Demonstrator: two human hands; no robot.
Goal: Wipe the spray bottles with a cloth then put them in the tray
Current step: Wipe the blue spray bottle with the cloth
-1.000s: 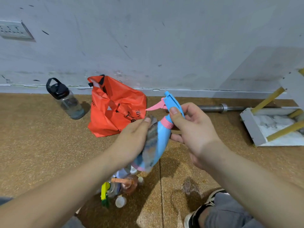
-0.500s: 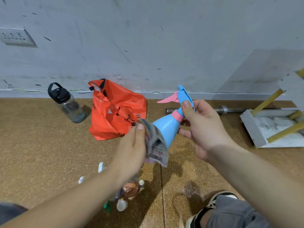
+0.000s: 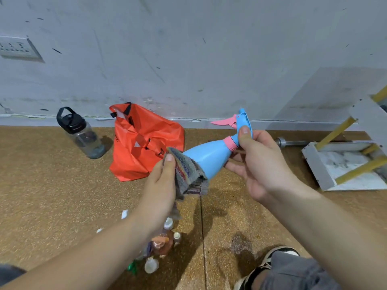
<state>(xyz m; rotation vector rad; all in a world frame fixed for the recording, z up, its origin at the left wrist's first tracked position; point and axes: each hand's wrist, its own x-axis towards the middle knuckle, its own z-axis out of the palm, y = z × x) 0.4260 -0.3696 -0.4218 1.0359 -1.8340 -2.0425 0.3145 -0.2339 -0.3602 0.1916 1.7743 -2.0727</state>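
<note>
A light blue spray bottle [image 3: 210, 154] with a pink trigger and pink collar is tilted in the air, its base pointing down-left. My right hand [image 3: 258, 164] grips its neck and head, thumb on the blue nozzle cap. My left hand [image 3: 162, 185] pinches a folded grey striped cloth [image 3: 189, 174] against the bottle's base. Below my left arm, several small spray bottles [image 3: 161, 243] stand and lie on the floor, partly hidden. A white tray [image 3: 320, 166] with pale contents sits on the floor at the right.
An orange bag [image 3: 142, 147] and a clear water bottle with a black lid [image 3: 81, 132] sit by the wall. A metal bar [image 3: 293, 142] lies along the skirting. Yellow and white ladder legs [image 3: 360, 126] cross the tray. My shoe [image 3: 270, 262] is at bottom right.
The blue bottle has swung from near upright to a flatter tilt and moved right and up. The cloth has slid down from the bottle's side to its base.
</note>
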